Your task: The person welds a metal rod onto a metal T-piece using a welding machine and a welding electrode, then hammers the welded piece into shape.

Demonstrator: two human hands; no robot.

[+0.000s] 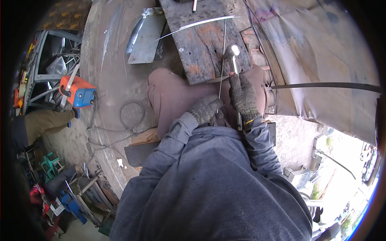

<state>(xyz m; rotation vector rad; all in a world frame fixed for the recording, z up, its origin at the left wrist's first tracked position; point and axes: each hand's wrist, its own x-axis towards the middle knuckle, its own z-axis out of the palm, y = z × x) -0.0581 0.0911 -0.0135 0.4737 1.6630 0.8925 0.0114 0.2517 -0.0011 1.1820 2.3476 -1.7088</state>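
Observation:
My left hand [204, 109], in a dark knitted glove, is closed around the lower end of a thin metal rod [222, 71]. The rod runs away from me over a worn wooden board [201, 48]. In the same kind of glove, my right hand [243, 96] grips a hammer [235, 66] by its metal handle. Its shiny rounded head lies over the board's near right part, just right of the rod, and the handle's end shows below my hand. Several thin rods [201, 22] lie across the far part of the board.
Bent sheet metal [146, 46] lies left of the board, and a white marker [194, 6] at its far end. An orange and blue machine [80, 92] with a looped cable [132, 114] stands left. Another person's legs [48, 122] show there. A tarp [309, 48] hangs right.

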